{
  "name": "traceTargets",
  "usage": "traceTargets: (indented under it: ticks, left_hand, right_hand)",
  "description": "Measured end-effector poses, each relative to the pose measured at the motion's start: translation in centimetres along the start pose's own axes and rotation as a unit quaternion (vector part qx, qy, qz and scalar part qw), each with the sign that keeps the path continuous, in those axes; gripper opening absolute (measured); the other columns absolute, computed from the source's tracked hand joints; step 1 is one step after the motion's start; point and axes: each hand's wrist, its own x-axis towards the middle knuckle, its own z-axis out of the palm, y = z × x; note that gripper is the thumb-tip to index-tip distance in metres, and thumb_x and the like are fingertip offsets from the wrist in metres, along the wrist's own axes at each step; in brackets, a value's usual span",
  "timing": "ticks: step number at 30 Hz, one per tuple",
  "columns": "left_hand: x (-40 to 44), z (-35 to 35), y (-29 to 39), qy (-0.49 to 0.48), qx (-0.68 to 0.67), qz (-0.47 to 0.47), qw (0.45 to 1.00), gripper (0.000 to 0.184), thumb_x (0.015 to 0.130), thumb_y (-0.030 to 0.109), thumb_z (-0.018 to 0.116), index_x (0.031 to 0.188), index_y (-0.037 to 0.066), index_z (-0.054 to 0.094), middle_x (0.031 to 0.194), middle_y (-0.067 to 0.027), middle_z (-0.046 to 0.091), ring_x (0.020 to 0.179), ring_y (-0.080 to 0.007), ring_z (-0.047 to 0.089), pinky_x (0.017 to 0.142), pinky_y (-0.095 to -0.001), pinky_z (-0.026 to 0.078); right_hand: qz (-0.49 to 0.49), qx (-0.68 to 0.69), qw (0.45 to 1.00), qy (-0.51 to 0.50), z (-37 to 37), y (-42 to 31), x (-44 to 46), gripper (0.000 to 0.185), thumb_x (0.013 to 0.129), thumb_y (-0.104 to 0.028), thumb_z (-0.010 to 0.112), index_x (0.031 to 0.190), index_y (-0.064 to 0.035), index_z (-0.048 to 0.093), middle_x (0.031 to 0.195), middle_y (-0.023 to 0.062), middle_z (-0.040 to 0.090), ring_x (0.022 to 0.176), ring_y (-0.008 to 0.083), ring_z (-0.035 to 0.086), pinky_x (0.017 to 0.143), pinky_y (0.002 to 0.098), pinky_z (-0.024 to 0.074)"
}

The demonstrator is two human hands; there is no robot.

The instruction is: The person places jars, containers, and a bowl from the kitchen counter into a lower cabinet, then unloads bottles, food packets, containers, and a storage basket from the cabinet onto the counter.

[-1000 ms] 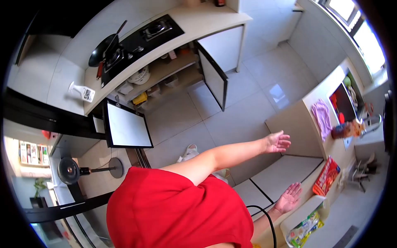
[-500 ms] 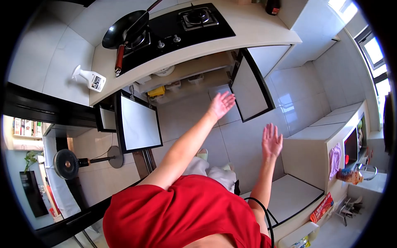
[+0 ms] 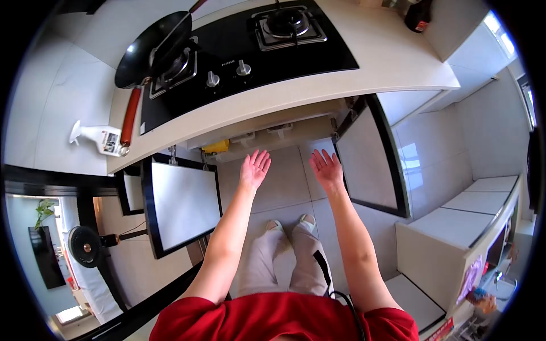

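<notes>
My left hand is stretched forward with its fingers extended and nothing in it. Palm up and bare, my right hand reaches out at about the same height. Both are in front of an open cabinet under the counter. The left cabinet door hangs open beside my left hand; the right cabinet door stands open beside my right hand. Neither door is touched. Inside the cabinet, a yellow item and several pale containers sit low down.
Above the cabinet, a gas stove is set in the counter. A wok with a red-brown handle rests on its left burner. A white spray bottle stands at the left. A fan is at far left, white cabinets at right.
My left hand has moved left and my right hand left and slightly up, so they now extend side by side. My view has come closer to the stove and cabinet.
</notes>
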Motion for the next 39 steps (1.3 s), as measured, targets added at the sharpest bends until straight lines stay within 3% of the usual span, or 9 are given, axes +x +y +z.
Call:
traceTargets:
  ticks: [9, 11, 15, 17, 26, 31, 33, 35, 39]
  left_hand:
    - [22.5, -10.0, -1.4, -0.025, 0.03, 0.048, 0.998, 0.032, 0.094, 0.023, 0.042, 0.121, 0.007, 0.045, 0.124, -0.0156, 0.046, 0.112, -0.0308, 0.047, 0.097, -0.0437, 0.041]
    - [27.4, -12.3, -1.4, -0.026, 0.038, 0.064, 0.997, 0.03, 0.093, 0.022, 0.045, 0.12, 0.008, 0.046, 0.12, -0.0142, 0.048, 0.111, -0.0299, 0.047, 0.095, -0.0439, 0.043]
    - [35.4, -15.5, -1.0, 0.12, 0.104, 0.08, 0.984, 0.03, 0.09, 0.016, 0.05, 0.118, 0.008, 0.046, 0.109, -0.0117, 0.052, 0.096, -0.0289, 0.053, 0.086, -0.042, 0.049]
    - [38.2, -16.6, -1.2, 0.148, 0.119, 0.08, 0.978, 0.028, 0.089, 0.014, 0.051, 0.117, 0.011, 0.049, 0.104, -0.0077, 0.052, 0.093, -0.0244, 0.053, 0.084, -0.0389, 0.05]
    - [44.2, -19.0, -1.5, 0.081, 0.162, 0.104, 0.978, 0.01, 0.083, 0.001, 0.055, 0.09, 0.008, 0.055, 0.084, -0.0066, 0.059, 0.077, -0.0226, 0.06, 0.07, -0.033, 0.056]
    - [41.9, -20.5, -3.7, 0.045, 0.209, 0.1, 0.972, 0.028, 0.072, -0.011, 0.058, 0.094, 0.004, 0.052, 0.088, -0.0085, 0.058, 0.081, -0.0225, 0.06, 0.07, -0.0293, 0.055]
    - [37.2, -20.1, -5.7, 0.075, 0.193, 0.076, 0.975, 0.023, 0.077, -0.008, 0.058, 0.094, 0.004, 0.05, 0.094, -0.0099, 0.059, 0.086, -0.0231, 0.06, 0.076, -0.0307, 0.055]
    - [35.0, -21.4, -7.5, 0.066, 0.194, 0.065, 0.977, 0.024, 0.077, -0.009, 0.057, 0.096, 0.003, 0.049, 0.095, -0.0109, 0.058, 0.087, -0.0236, 0.059, 0.077, -0.0313, 0.055]
    - [32.8, -23.9, -10.9, 0.028, 0.17, 0.019, 0.985, 0.029, 0.077, -0.011, 0.055, 0.101, 0.001, 0.045, 0.094, -0.0122, 0.057, 0.091, -0.025, 0.058, 0.083, -0.0331, 0.053]
  right_hand:
    - [0.016, -0.065, 0.997, -0.03, -6.6, 4.7, 23.8, 0.039, 0.093, -0.021, 0.047, 0.127, -0.005, 0.039, 0.126, 0.0149, 0.046, 0.115, 0.0259, 0.044, 0.103, 0.0415, 0.0345]
    - [0.001, -0.134, 0.991, 0.022, -8.7, 5.3, 29.5, 0.028, 0.087, -0.015, 0.056, 0.113, -0.0069, 0.052, 0.111, 0.0098, 0.056, 0.101, 0.0234, 0.051, 0.091, 0.0398, 0.0434]
    - [-0.08, -0.302, 0.95, 0.025, -12.2, 6.4, 38.2, 0.022, 0.086, -0.013, 0.056, 0.107, -0.0098, 0.056, 0.101, 0.0045, 0.057, 0.084, 0.0183, 0.052, 0.077, 0.0316, 0.0462]
    - [-0.091, -0.333, 0.936, 0.073, -13.2, 6.9, 40.9, 0.019, 0.084, -0.012, 0.056, 0.102, -0.014, 0.06, 0.088, -0.0014, 0.054, 0.072, 0.0133, 0.047, 0.069, 0.0264, 0.0435]
    - [-0.119, -0.366, 0.921, 0.054, -14.5, 9.1, 45.3, 0.011, 0.083, -0.022, 0.062, 0.094, -0.0181, 0.061, 0.074, -0.0059, 0.049, 0.066, 0.0081, 0.043, 0.066, 0.0268, 0.0442]
    - [-0.133, -0.352, 0.925, 0.055, -17.1, 8.4, 44.1, 0.021, 0.082, -0.027, 0.064, 0.101, -0.0185, 0.062, 0.08, -0.0061, 0.051, 0.072, 0.0081, 0.044, 0.069, 0.0273, 0.0447]
    - [-0.146, -0.346, 0.926, 0.045, -19.1, 8.2, 42.6, 0.023, 0.082, -0.028, 0.064, 0.104, -0.0187, 0.062, 0.085, -0.0058, 0.054, 0.078, 0.0082, 0.047, 0.071, 0.028, 0.045]
    - [-0.183, -0.336, 0.922, 0.057, -20.8, 8.4, 40.2, 0.047, 0.08, -0.033, 0.066, 0.121, -0.0155, 0.053, 0.11, 0.0007, 0.055, 0.099, 0.0142, 0.048, 0.08, 0.0341, 0.0439]
    - [-0.258, -0.357, 0.884, 0.155, -23.2, 11.3, 35.6, 0.076, 0.077, -0.037, 0.069, 0.137, -0.0081, 0.031, 0.129, 0.0109, 0.042, 0.118, 0.0229, 0.039, 0.094, 0.0398, 0.0366]
